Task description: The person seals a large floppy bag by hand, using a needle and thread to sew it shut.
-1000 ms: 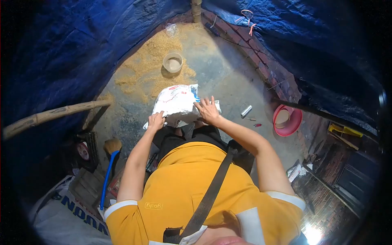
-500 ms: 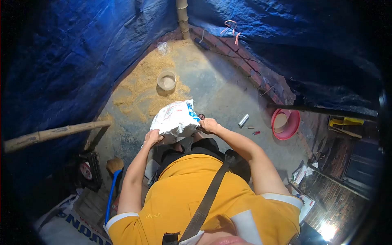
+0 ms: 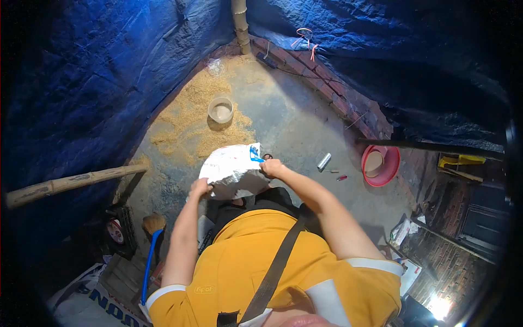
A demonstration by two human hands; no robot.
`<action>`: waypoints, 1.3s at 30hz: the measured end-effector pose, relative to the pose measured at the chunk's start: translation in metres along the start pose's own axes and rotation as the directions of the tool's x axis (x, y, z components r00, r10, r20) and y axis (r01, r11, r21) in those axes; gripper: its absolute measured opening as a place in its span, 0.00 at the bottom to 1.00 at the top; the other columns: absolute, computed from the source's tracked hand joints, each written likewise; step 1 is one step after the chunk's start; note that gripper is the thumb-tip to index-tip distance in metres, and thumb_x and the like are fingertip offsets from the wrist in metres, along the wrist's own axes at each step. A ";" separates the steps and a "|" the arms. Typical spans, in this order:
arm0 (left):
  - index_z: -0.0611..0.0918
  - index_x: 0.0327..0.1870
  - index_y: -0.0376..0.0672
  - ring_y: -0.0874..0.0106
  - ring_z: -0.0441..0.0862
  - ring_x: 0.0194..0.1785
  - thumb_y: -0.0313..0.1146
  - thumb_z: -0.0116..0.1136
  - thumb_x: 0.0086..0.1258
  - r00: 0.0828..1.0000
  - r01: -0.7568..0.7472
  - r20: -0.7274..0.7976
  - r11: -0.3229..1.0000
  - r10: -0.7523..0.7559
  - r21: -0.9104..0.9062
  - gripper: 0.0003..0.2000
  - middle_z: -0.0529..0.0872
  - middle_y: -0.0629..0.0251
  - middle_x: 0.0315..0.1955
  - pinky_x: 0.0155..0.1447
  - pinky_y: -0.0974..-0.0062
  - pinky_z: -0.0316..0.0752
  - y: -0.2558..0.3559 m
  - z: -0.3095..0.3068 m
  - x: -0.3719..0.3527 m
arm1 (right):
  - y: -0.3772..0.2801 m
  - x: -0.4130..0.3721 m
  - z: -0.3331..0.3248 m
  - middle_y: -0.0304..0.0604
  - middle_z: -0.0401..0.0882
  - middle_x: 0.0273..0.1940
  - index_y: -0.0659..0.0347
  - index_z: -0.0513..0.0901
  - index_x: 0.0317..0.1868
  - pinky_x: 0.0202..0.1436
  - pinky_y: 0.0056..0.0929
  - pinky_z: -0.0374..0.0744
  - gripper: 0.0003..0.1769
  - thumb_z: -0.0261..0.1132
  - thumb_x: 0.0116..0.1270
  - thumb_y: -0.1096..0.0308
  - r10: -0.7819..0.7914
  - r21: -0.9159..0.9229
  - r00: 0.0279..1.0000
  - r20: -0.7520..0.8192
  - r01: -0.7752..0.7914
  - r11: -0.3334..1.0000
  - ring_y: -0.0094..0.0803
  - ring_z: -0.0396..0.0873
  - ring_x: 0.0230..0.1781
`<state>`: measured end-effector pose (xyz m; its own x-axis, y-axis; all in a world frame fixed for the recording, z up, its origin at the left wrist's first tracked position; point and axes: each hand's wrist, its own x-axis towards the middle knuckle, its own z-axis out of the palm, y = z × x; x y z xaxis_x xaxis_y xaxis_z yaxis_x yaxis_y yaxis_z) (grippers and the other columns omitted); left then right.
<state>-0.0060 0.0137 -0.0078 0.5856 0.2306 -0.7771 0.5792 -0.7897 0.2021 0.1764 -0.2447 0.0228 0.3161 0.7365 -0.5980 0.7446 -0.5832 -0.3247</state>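
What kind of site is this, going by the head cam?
Probably a makeshift shelter or storage shed: blue tarps hang as walls, a bamboo pole runs along one side, and loose grain or husks lie on the bare floor.

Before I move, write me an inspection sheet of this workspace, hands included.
Surface: grey floor, with yellowish loose material spread over its far left part.
Work items: white bag with blue and red print, in front of the legs; contents not visible.
Clutter: round tub beyond the bag; silver cylinder and small red item to the right; pink basin holding a smaller bowl; blue-handled brush at left.
Hands: left hand and right hand grip opposite sides of the bag.
Cables: thin dark line along the brick edge; cannot tell whether it is a cable.
Surroundings: blue tarps, bamboo pole at left, bright light at lower right.
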 end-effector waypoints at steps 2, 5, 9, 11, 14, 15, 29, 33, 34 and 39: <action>0.74 0.45 0.47 0.60 0.73 0.47 0.41 0.58 0.49 1.000 0.024 0.020 1.000 -0.024 -0.005 0.20 0.76 0.57 0.43 0.48 0.66 0.69 0.008 0.009 -0.002 | 0.002 0.019 0.024 0.54 0.77 0.27 0.61 0.74 0.28 0.30 0.37 0.76 0.08 0.50 0.52 0.68 -0.036 -0.103 0.990 0.134 0.050 0.993 0.43 0.78 0.31; 0.75 0.42 0.45 0.60 0.74 0.45 0.40 0.57 0.49 0.998 -0.062 -0.025 0.998 0.062 -0.022 0.18 0.78 0.54 0.39 0.46 0.65 0.69 0.011 -0.029 -0.015 | -0.010 -0.007 -0.021 0.49 0.78 0.25 0.60 0.76 0.32 0.32 0.38 0.75 0.10 0.52 0.49 0.69 -0.108 -0.121 0.992 0.058 0.114 0.986 0.41 0.79 0.29; 0.77 0.37 0.45 0.61 0.78 0.34 0.39 0.56 0.49 0.957 -0.278 -0.091 0.960 0.276 -0.011 0.15 0.80 0.55 0.28 0.37 0.66 0.71 0.004 -0.073 -0.055 | -0.010 -0.038 -0.048 0.51 0.77 0.22 0.61 0.75 0.27 0.29 0.40 0.75 0.08 0.52 0.50 0.68 -0.245 -0.065 0.965 -0.091 0.239 0.969 0.44 0.78 0.26; 0.77 0.36 0.46 0.61 0.78 0.33 0.39 0.57 0.48 0.958 -0.285 -0.072 0.948 0.277 -0.138 0.14 0.80 0.56 0.27 0.36 0.65 0.71 -0.002 -0.094 -0.067 | -0.021 -0.047 -0.083 0.55 0.74 0.22 0.64 0.74 0.30 0.29 0.41 0.74 0.11 0.53 0.54 0.63 -0.176 0.022 0.980 -0.095 0.178 0.984 0.49 0.75 0.27; 0.77 0.36 0.47 0.62 0.78 0.36 0.39 0.58 0.47 0.987 -0.141 -0.085 0.989 0.137 -0.038 0.15 0.80 0.53 0.30 0.37 0.63 0.70 0.005 -0.113 -0.069 | -0.034 -0.027 -0.096 0.55 0.75 0.22 0.63 0.74 0.30 0.28 0.41 0.74 0.12 0.54 0.54 0.62 -0.191 -0.024 0.980 -0.060 0.190 0.982 0.48 0.75 0.27; 0.77 0.36 0.47 0.62 0.78 0.36 0.39 0.58 0.47 0.988 -0.133 -0.088 0.990 0.130 -0.038 0.15 0.80 0.53 0.30 0.37 0.63 0.70 0.002 -0.104 -0.063 | -0.030 -0.014 -0.085 0.54 0.75 0.22 0.62 0.74 0.30 0.28 0.41 0.74 0.11 0.54 0.54 0.63 -0.158 -0.013 0.978 -0.139 0.157 0.987 0.48 0.76 0.27; 0.78 0.36 0.41 0.60 0.76 0.42 0.42 0.60 0.45 0.985 0.059 -0.166 0.998 -0.057 0.003 0.18 0.79 0.53 0.36 0.44 0.66 0.71 0.003 -0.022 -0.047 | -0.015 -0.008 -0.014 0.50 0.78 0.25 0.61 0.77 0.25 0.29 0.35 0.76 0.08 0.52 0.49 0.68 0.051 -0.123 0.999 -0.011 -0.052 0.991 0.41 0.78 0.29; 0.78 0.35 0.42 0.60 0.76 0.42 0.39 0.60 0.46 0.997 0.038 -0.060 0.999 -0.040 -0.022 0.16 0.79 0.54 0.35 0.44 0.65 0.70 -0.007 -0.044 -0.033 | -0.008 -0.012 -0.023 0.50 0.77 0.25 0.62 0.76 0.25 0.30 0.35 0.76 0.09 0.52 0.48 0.68 -0.143 -0.052 0.987 -0.066 0.140 0.989 0.42 0.78 0.29; 0.78 0.35 0.42 0.60 0.76 0.42 0.39 0.60 0.46 0.997 0.039 -0.067 0.999 -0.040 -0.016 0.16 0.79 0.54 0.35 0.44 0.65 0.70 -0.008 -0.054 -0.036 | -0.007 -0.017 -0.032 0.50 0.77 0.25 0.62 0.76 0.25 0.30 0.35 0.76 0.09 0.52 0.48 0.68 -0.144 -0.052 0.987 -0.075 0.140 0.989 0.42 0.78 0.29; 0.79 0.32 0.43 0.58 0.77 0.38 0.36 0.57 0.45 0.995 -0.084 -0.063 0.994 0.080 -0.072 0.12 0.80 0.54 0.30 0.41 0.65 0.71 0.009 -0.107 -0.072 | -0.008 -0.051 -0.095 0.52 0.76 0.24 0.63 0.76 0.25 0.29 0.38 0.75 0.11 0.54 0.51 0.63 -0.133 -0.068 0.988 -0.072 0.128 0.989 0.45 0.77 0.28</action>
<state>0.0178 0.0505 0.1136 0.6642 0.2020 -0.7197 0.5671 -0.7635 0.3090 0.2101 -0.2445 0.1256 0.2558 0.8303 -0.4952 0.8172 -0.4594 -0.3481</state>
